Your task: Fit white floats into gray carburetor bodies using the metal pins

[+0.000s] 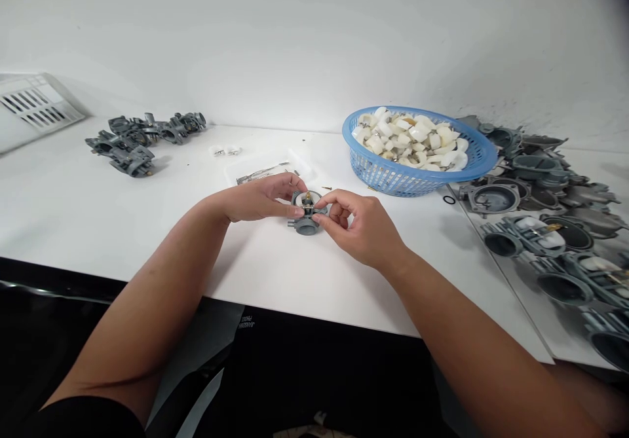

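Note:
A grey metal carburetor body [307, 227] with a white float and a brass piece in its top sits on the white table, between my two hands. My left hand [265, 198] grips its left side, thumb at the front near the float and fingers curled behind. From the right, my right hand [356, 225] reaches in with thumb and forefinger close together at the float's front edge. Whatever small part may be between those fingertips is too small to make out.
A blue basket [410, 179] of white floats stands behind on the right. Many metal bodies and bowls [491, 197] cover the right side. More carburetor bodies [130, 160] lie back left. Behind my hands is a shallow clear tray [299, 162] with thin parts. A black ring [449, 200] lies near the basket.

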Demonstrator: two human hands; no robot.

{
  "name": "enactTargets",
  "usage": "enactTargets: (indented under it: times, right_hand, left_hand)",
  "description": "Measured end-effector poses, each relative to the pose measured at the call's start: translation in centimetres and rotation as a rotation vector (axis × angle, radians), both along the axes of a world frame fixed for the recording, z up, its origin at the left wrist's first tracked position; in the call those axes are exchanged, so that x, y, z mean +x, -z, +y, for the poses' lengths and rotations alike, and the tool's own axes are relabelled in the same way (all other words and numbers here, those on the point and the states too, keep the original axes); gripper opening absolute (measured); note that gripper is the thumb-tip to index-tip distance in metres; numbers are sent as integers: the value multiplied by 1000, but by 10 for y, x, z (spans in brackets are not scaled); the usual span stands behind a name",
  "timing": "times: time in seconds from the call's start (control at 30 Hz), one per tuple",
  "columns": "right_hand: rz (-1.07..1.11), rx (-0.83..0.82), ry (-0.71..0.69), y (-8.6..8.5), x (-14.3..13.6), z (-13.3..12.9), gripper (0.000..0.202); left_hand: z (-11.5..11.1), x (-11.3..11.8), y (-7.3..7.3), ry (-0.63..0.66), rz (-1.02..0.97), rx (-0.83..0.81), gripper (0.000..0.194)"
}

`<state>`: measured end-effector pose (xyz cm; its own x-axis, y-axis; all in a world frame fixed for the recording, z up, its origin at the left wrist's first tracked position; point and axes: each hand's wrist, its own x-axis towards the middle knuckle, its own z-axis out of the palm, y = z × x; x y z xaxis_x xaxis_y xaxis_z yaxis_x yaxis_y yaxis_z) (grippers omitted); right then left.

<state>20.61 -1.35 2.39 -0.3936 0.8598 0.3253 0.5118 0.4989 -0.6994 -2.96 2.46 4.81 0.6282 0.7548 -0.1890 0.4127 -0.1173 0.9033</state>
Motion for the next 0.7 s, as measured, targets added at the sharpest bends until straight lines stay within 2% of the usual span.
enactTargets:
  times: [0.43,0.57,0.7]
  right_hand:
    - [-9,6,-1,0,1,0,12]
    - [10,84,26,0,1,1,27]
    - [21,104,14,4,3,3,57]
  left_hand:
    - [0,-2,0,-1,-4,-14,39]
    - [0,-2,-1,18,-18,-49,46]
    - [1,-1,1,43,-23,-27,50]
